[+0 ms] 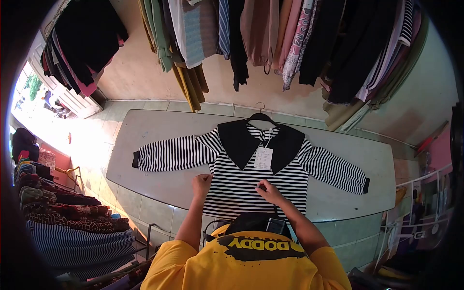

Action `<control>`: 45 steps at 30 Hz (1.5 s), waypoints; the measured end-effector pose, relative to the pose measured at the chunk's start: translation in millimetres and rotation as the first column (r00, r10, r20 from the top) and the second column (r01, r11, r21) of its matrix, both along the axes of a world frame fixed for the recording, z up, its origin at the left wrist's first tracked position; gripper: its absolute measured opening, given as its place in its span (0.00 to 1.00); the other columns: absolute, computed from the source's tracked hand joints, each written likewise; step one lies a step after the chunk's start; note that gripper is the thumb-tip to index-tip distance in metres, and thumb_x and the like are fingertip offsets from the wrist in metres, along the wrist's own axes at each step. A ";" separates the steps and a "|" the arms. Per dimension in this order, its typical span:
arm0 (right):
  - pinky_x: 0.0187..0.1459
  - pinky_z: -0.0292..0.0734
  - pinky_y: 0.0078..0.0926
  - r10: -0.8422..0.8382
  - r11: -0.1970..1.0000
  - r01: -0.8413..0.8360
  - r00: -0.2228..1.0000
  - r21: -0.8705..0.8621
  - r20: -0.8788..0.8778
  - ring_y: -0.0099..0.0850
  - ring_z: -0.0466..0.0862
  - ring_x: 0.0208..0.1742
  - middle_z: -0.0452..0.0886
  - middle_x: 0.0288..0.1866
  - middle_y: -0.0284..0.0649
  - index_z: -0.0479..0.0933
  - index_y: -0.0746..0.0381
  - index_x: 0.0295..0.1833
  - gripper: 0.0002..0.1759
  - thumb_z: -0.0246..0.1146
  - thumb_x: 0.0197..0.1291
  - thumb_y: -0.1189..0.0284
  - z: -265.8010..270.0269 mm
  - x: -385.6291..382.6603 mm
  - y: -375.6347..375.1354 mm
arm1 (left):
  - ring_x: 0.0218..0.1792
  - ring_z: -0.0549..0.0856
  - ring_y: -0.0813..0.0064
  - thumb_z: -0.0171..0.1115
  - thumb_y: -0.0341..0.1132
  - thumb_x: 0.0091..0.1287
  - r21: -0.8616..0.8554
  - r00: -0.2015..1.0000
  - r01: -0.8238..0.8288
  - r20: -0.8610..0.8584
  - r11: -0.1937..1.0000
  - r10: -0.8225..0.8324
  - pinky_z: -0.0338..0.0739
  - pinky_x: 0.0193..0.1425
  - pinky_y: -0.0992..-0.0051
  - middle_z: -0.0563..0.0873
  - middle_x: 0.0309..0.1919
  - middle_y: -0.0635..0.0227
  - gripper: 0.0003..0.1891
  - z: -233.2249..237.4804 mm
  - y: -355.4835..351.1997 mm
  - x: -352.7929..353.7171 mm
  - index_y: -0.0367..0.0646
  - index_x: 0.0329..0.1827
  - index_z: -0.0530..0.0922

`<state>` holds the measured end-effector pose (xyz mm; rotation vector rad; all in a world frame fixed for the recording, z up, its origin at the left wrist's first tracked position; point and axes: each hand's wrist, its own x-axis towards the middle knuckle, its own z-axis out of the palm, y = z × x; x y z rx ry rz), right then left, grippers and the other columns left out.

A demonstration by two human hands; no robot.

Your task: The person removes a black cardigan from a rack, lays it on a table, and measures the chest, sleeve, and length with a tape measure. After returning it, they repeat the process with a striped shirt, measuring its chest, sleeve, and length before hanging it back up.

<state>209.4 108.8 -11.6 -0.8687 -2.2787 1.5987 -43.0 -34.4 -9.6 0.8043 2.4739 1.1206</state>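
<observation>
A black-and-white striped blouse (256, 193) lies spread out on the table with both sleeves stretched sideways. It has a wide black collar (236, 142), black cuffs and a white paper tag (263, 158) hanging at the neck. A black hanger (260, 117) sits inside the neckline, its hook pointing away from me. My left hand (201, 185) is closed at the blouse's left side edge, fingers pinching the fabric there. Over the middle of the blouse, below the tag, my right hand (269, 191) has its fingers curled together; whatever is between them is hidden.
The pale table (159, 125) has rounded corners. Many garments (261, 34) hang along the wall beyond it. A rack of folded or hung clothes (77, 217) stands at the left, near an open door (79, 99). White metal racking (411, 203) is on the right.
</observation>
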 end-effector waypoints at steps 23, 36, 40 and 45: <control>0.36 0.72 0.21 -0.001 0.990 0.000 1.000 -0.141 -0.008 0.23 0.76 0.31 0.76 0.30 0.37 0.67 0.64 0.41 0.15 0.59 0.58 0.64 -2.5 3.2 2.3 | 0.68 0.55 0.61 0.48 0.41 0.63 -0.348 0.710 0.435 -0.435 0.831 -0.554 0.45 0.70 0.59 0.57 0.67 0.59 0.30 11.4 -4.9 28.1 0.41 0.67 0.55; 0.35 0.71 0.21 0.060 0.998 -0.059 0.998 0.005 -0.021 0.22 0.73 0.31 0.74 0.30 0.37 0.63 0.63 0.44 0.17 0.57 0.60 0.61 6.1 -0.3 0.6 | 0.70 0.47 0.57 0.46 0.50 0.64 -0.523 0.893 0.146 -0.296 0.840 -0.339 0.30 0.64 0.39 0.52 0.69 0.60 0.34 15.6 24.4 44.6 0.41 0.69 0.51; 0.34 0.71 0.22 0.096 0.995 -0.095 0.994 0.017 -0.047 0.24 0.73 0.31 0.74 0.30 0.40 0.60 0.63 0.44 0.19 0.56 0.61 0.60 13.4 -7.3 -1.3 | 0.38 0.82 0.64 0.60 0.34 0.59 0.050 0.787 0.592 0.181 0.805 -0.590 0.76 0.44 0.65 0.82 0.40 0.60 0.16 22.2 47.0 72.9 0.32 0.47 0.76; 0.34 0.72 0.24 0.144 0.986 -0.143 0.989 0.087 -0.007 0.27 0.75 0.29 0.74 0.28 0.40 0.60 0.63 0.44 0.19 0.54 0.62 0.59 16.5 -9.2 -3.7 | 0.25 0.80 0.80 0.58 0.28 0.60 0.214 0.523 0.275 0.785 0.937 -0.333 0.75 0.32 0.81 0.83 0.26 0.69 0.07 11.4 47.2 96.9 0.35 0.38 0.81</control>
